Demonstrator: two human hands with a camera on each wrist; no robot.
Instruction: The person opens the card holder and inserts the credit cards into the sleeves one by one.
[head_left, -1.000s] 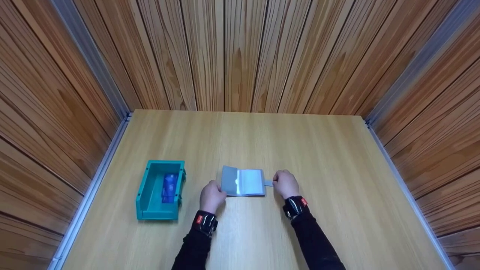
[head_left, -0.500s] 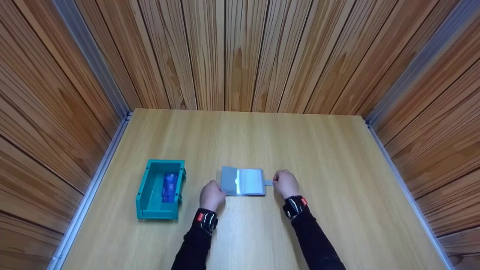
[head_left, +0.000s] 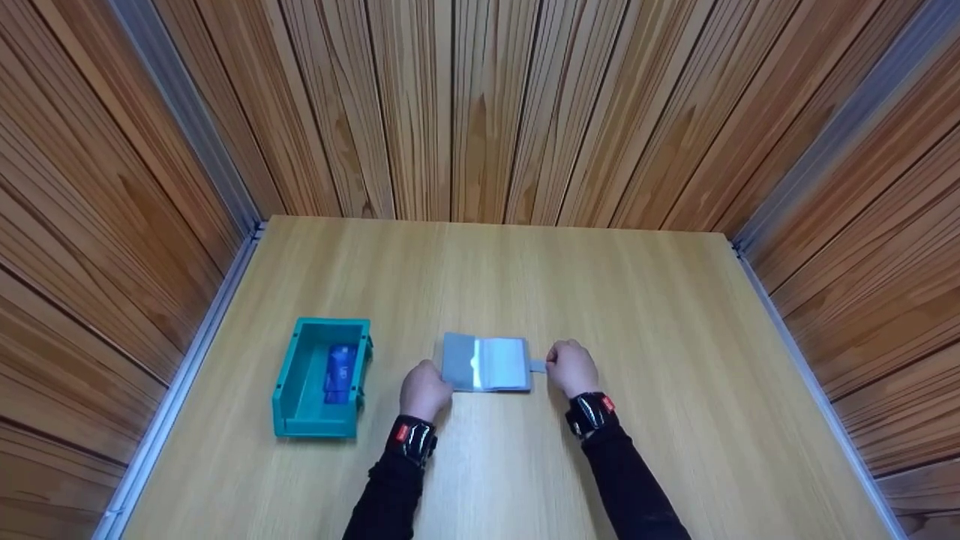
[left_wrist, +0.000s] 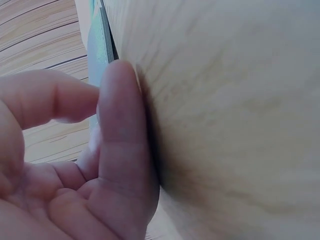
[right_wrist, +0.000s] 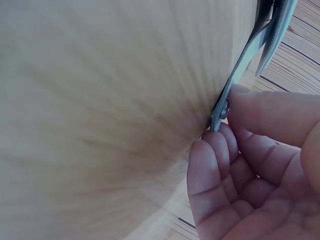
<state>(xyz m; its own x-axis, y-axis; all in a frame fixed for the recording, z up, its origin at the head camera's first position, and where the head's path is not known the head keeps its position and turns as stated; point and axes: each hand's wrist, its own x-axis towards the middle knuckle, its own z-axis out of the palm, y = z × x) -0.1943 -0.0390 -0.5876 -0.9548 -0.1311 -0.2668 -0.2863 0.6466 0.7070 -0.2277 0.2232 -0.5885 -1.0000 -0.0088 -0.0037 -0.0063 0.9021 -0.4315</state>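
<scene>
Card holder [head_left: 485,363] lay open on the tabletop [head_left: 637,315], near the front edge and between my two hands. My right hand [head_left: 571,367] pinched the small grey tab [head_left: 537,365] sticking out of the holder's right edge; the right wrist view showed fingertips [right_wrist: 235,102] closed on its metal snap. My left hand [head_left: 424,389] had its fingers curled against the holder's left near corner, one finger [left_wrist: 120,125] flat on the wood, and I could not tell whether that grip held anything. To the left stood a teal bin [head_left: 292,405] with a blue card [head_left: 339,373] inside. I judged the holder opened and steadied, its clear sleeves unfilled as far as I could see, the card not yet moved.
</scene>
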